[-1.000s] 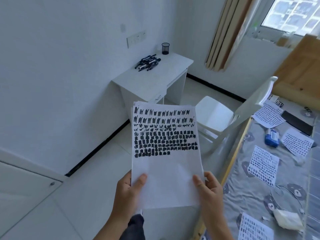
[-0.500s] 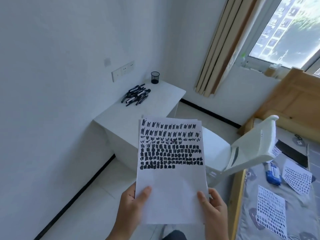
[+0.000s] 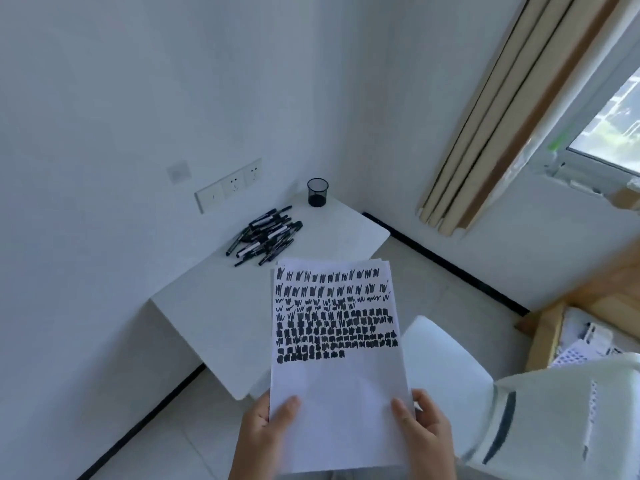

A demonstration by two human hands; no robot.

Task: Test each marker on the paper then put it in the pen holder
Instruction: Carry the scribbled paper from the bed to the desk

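A thin stack of white paper (image 3: 337, 386), its upper half covered in rows of black marker scribbles, is held upright in front of me. My left hand (image 3: 265, 434) grips its lower left edge and my right hand (image 3: 424, 433) grips its lower right edge. Beyond the paper stands a small white desk (image 3: 214, 306). A pile of several black markers (image 3: 266, 235) lies on the desk near the wall. An empty black mesh pen holder (image 3: 317, 192) stands upright at the desk's far corner.
A white chair (image 3: 446, 362) stands to the right of the desk, its backrest (image 3: 554, 420) close to my right hand. A wooden bed frame (image 3: 568, 313) with scribbled sheets is at the right edge. Beige curtains (image 3: 491, 126) hang by the window. Wall sockets (image 3: 228, 188) sit above the desk.
My view has come closer to the desk and turned left, so the bed has slid mostly out of frame. Both hands keep the same hold on the paper.
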